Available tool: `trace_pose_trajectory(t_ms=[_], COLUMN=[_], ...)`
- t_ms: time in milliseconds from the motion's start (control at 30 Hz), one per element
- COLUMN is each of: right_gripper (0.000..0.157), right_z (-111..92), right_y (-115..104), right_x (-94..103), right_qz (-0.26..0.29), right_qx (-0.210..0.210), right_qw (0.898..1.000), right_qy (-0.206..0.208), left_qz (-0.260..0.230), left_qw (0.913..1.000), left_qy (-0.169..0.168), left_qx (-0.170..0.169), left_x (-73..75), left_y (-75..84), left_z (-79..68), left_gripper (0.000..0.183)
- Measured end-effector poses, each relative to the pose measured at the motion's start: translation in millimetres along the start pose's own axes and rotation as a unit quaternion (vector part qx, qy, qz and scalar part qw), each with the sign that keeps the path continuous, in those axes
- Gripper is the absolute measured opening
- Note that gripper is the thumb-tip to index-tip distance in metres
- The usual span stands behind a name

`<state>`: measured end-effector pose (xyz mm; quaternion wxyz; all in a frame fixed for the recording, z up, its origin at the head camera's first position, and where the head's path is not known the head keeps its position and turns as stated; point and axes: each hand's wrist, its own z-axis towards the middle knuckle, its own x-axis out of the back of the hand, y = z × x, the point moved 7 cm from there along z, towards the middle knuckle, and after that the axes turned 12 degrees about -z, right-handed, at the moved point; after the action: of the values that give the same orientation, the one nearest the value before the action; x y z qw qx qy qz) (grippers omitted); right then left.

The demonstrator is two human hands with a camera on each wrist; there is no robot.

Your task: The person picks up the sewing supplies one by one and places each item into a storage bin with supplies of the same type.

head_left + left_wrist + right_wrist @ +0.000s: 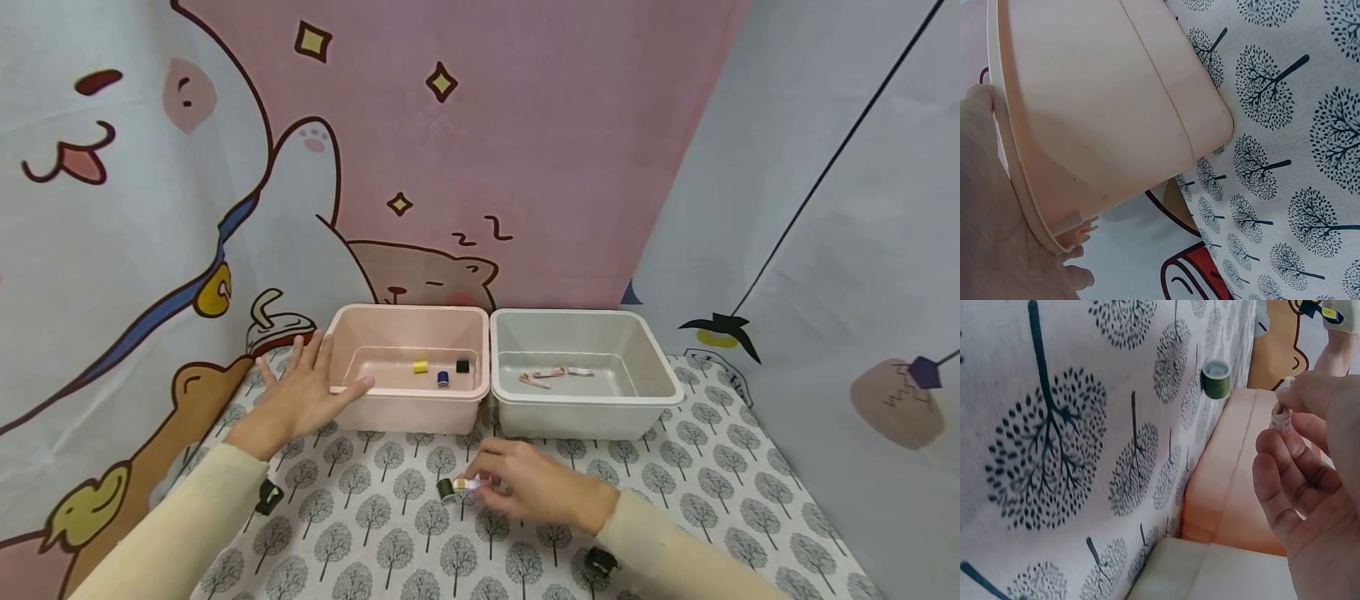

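My right hand (525, 483) is over the cloth in front of the bins, its thumb and fingers pinching a small pinkish-white printed strip (1281, 421). Just left of that strip, a green thread spool (446, 490) stands on the cloth; the right wrist view also shows this green spool (1215, 379). With fingers spread, my left hand (300, 396) rests on the left rim of the pink bin (408, 410). Inside that bin lie a yellow spool (421, 367), a blue spool (443, 379) and a dark spool (462, 366).
A pale grey bin (588, 422) stands against the pink bin's right side, with a few pinkish-white strips (550, 372) on its floor. Tree-printed cloth (393, 550) covers the table. A cartoon-printed curtain (555, 150) hangs behind the bins.
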<state>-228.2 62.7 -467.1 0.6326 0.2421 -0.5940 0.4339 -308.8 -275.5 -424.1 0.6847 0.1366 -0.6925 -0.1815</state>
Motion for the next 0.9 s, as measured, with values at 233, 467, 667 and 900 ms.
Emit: trace_pose_trajectory(t_ms=[233, 467, 667, 900], right_gripper=[0.015, 0.016, 0.024, 0.051], right_z=[-4, -4, -8, -12], right_y=[3, 8, 17, 28], right_x=[15.8, 39.8, 64.0, 80.4], right_qz=[-0.024, -0.022, -0.038, -0.041], right_qx=[0.011, 0.033, 0.049, 0.055], right_qw=[0.998, 0.993, 0.984, 0.979], right_qy=[0.049, 0.115, 0.168, 0.191], left_qz=[0.001, 0.003, 0.004, 0.002], left_qw=[1.0, 1.0, 1.0, 1.0], left_qy=[-0.002, -0.003, -0.004, 0.003], left_qx=[0.0, -0.002, 0.0, -0.004], left_x=[-0.4, -0.2, -0.7, -0.1], left_y=[0.2, 0.6, 0.0, 0.1], left_z=[0.0, -0.3, -0.2, -0.4], left_gripper=[0.124, 0.123, 0.128, 0.128])
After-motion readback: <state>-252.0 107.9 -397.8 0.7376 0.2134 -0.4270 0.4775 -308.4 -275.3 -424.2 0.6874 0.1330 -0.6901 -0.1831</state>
